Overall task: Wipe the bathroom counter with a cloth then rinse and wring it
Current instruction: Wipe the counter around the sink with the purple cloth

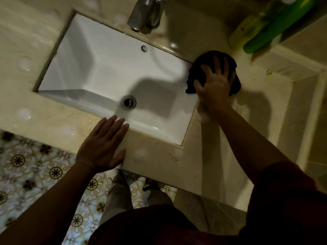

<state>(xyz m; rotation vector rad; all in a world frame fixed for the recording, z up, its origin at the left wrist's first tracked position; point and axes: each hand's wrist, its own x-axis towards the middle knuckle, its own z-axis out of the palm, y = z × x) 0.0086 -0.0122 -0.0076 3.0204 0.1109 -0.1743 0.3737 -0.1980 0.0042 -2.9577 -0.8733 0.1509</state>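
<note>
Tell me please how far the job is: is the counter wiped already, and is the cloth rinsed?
Wiping is in hand: the right hand presses a dark cloth on the counter at the sink's right edge. The left hand rests flat on the front edge. Droplets on the counter's left part suggest it is not wiped yet. The faucet shows no running water, so rinsing and wringing are left.
</note>
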